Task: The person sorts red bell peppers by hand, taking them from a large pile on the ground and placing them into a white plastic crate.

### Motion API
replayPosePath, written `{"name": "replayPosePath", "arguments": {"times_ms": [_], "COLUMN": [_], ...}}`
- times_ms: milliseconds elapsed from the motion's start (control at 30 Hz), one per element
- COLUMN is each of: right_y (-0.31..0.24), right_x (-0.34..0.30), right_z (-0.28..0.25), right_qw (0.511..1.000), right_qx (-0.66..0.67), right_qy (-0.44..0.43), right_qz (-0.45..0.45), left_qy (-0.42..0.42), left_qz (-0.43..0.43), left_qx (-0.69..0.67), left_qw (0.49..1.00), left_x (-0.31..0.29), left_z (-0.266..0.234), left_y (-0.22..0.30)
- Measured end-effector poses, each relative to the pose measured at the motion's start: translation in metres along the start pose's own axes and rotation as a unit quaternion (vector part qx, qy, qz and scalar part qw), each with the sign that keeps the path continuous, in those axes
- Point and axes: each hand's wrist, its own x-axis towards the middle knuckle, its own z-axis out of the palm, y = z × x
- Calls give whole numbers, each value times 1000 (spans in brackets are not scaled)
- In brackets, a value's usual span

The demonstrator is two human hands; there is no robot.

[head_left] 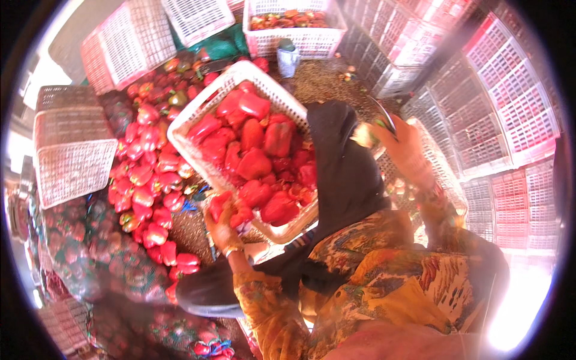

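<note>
My left hand (222,227) is closed around a red bell pepper (241,213) at the near left corner of a white plastic crate (179,131). That crate stands in front of me, full of red peppers (254,163), some of them cut open. Off to the right, my right hand (403,150) grips a knife (382,111) whose thin curved blade points away from me. At the same fingers is a pale pepper core (363,135) with a green stem. Beneath this hand stands a second white crate (447,165) with pale and green scraps in it.
Whole red peppers (144,174) lie heaped on the ground at left, beside filled mesh sacks (108,258). Empty crates (75,147) lie tipped there. Ahead are a crate of orange-red pieces (291,45) and a bluish jug (288,62). Stacked crates (510,90) wall the right.
</note>
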Motion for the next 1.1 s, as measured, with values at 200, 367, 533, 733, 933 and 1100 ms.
{"name": "replayPosePath", "arguments": {"times_ms": [200, 367, 533, 733, 933, 1100], "right_y": [196, 120, -6, 25, 23, 18], "right_x": [-89, -33, 54, 59, 19, 19], "right_z": [-37, -18, 76, 266, 291, 301], "right_qw": [961, 986, 917, 978, 976, 961], "right_qx": [-251, -85, 369, 104, 5, -80], "right_qy": [-68, 47, 18, -178, -218, -262], "right_qz": [92, 134, 149, 22, -11, -32], "left_qy": [60, -29, -56, -279, -5, 352], "left_qz": [121, 298, 385, 96, 10, -18], "left_qx": [-138, 187, 573, 459, 178, -31], "left_qw": [981, 936, 721, 838, 984, 936], "left_x": [-39, -61, -54, -34, -37, 45], "left_z": [45, 148, 176, 143, 109, 14], "left_y": [25, 45, -89, -61, -9, 9]}}
